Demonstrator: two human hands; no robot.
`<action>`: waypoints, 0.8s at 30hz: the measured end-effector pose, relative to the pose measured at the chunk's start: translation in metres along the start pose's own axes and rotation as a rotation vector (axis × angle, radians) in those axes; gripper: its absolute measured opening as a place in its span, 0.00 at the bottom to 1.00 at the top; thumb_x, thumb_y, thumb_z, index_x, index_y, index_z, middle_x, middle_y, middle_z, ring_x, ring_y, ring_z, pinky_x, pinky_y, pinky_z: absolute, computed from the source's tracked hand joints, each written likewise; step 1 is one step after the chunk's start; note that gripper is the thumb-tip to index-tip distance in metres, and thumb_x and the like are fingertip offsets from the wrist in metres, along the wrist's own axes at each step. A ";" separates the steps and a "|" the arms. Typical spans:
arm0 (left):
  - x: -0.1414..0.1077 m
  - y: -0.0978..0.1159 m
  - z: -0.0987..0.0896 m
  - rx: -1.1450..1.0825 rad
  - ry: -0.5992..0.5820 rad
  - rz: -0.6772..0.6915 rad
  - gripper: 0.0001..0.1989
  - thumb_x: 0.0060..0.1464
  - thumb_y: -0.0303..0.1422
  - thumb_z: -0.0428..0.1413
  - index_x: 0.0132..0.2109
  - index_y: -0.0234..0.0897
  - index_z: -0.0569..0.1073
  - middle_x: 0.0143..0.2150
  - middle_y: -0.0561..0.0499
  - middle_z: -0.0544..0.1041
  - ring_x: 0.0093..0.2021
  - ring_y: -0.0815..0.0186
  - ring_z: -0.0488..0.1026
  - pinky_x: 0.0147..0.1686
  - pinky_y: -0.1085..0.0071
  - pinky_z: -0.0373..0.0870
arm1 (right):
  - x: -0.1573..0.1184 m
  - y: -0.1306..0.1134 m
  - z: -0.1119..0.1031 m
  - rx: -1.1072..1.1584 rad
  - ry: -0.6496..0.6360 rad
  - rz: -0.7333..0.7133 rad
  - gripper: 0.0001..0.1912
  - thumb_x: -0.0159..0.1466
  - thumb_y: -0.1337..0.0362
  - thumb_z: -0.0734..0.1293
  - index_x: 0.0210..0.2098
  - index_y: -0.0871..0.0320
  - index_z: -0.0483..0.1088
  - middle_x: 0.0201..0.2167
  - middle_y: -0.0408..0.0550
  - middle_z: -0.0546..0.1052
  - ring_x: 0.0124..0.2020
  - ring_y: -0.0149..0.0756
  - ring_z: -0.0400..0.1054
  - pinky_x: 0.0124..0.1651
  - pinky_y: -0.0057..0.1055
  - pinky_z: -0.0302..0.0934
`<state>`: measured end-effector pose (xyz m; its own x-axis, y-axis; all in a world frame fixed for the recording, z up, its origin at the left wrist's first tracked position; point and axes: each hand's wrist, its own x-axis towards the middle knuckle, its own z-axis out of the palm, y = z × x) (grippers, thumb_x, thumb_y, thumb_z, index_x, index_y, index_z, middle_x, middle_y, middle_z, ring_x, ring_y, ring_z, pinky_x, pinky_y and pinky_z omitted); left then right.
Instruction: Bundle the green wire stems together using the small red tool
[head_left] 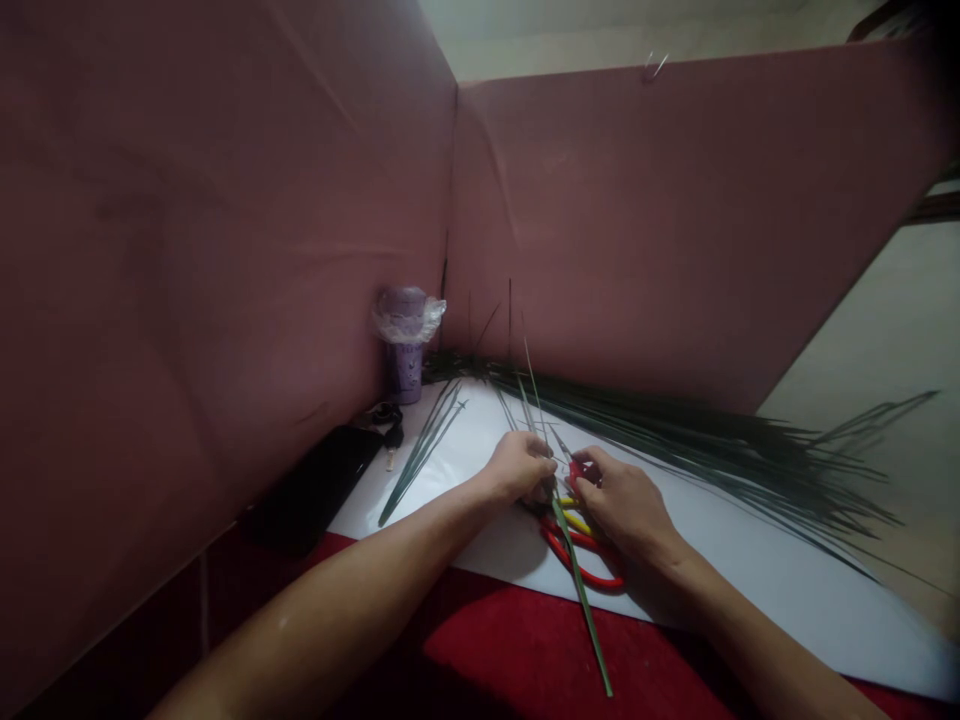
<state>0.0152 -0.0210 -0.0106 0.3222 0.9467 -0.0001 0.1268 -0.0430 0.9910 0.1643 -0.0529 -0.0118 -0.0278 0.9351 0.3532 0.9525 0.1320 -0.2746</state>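
Note:
My left hand (pixel 525 466) is closed around long, narrow green leaf strips (pixel 581 590). Their thin ends rise above the fingers, and one wider end hangs down over the red cloth. Close beside it, my right hand (pixel 626 498) grips a red-handled tool (pixel 576 472) with a slim pointed metal tip aimed up and left; the fingers hide part of it, so its exact kind is unclear. Below both hands lie scissors (pixel 585 562) with red loop handles and a yellow part, partly covered. Left of my left hand, a small bunch of cut leaf strips (pixel 424 455) rests on the white sheet (pixel 480 410).
A large pile of long green leaves (pixel 675 415) stretches along the back and right edge. A purple tumbler (pixel 407 350) topped with clear plastic stands in the corner. A black flat device (pixel 319 485) and keys (pixel 391 440) lie at left. Pink panels (pixel 600 220) enclose the back and left.

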 end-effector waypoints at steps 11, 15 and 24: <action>0.002 -0.002 0.001 -0.031 -0.010 0.017 0.04 0.46 0.22 0.51 0.33 0.30 0.66 0.15 0.57 0.65 0.10 0.75 0.61 0.10 0.80 0.56 | -0.001 -0.002 -0.002 0.031 0.002 -0.003 0.10 0.57 0.65 0.59 0.37 0.54 0.68 0.28 0.46 0.76 0.30 0.36 0.68 0.29 0.27 0.49; 0.000 0.000 0.000 -0.035 -0.013 0.020 0.03 0.46 0.22 0.51 0.32 0.30 0.66 0.15 0.58 0.65 0.10 0.75 0.61 0.10 0.80 0.56 | -0.001 -0.004 -0.003 0.026 0.023 0.012 0.09 0.57 0.63 0.59 0.37 0.53 0.68 0.28 0.45 0.76 0.30 0.36 0.68 0.28 0.27 0.49; -0.001 0.002 -0.001 -0.018 -0.017 -0.003 0.04 0.46 0.22 0.51 0.33 0.30 0.66 0.15 0.57 0.66 0.11 0.75 0.62 0.11 0.81 0.57 | 0.000 -0.005 -0.006 0.003 0.009 0.038 0.09 0.57 0.62 0.60 0.36 0.52 0.68 0.28 0.45 0.76 0.31 0.36 0.68 0.28 0.27 0.48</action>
<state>0.0144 -0.0220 -0.0088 0.3380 0.9411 -0.0051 0.1111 -0.0345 0.9932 0.1618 -0.0556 -0.0050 0.0115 0.9365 0.3504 0.9519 0.0971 -0.2905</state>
